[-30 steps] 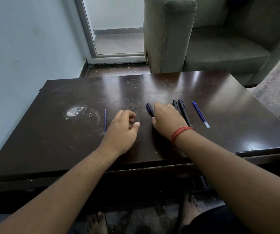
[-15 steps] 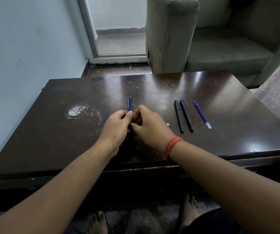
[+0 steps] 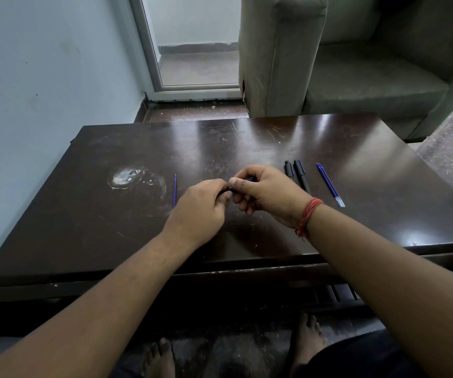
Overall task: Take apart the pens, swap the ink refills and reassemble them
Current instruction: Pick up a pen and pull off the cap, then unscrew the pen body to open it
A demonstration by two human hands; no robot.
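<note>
At the centre of the frame, over the near half of the table (image 3: 89, 214), the left hand (image 3: 196, 207) and right hand (image 3: 267, 193) meet, each grip pinching an end of a blue pen (image 3: 233, 189), mostly hidden. It looks light, stiff and smooth, likely to slip; hold the barrel either side of its joint. Left of the hands lies a thin blue refill (image 3: 175, 190), probably bendy. Farther right lie two black pens (image 3: 297, 175) and another blue refill (image 3: 330, 184).
</note>
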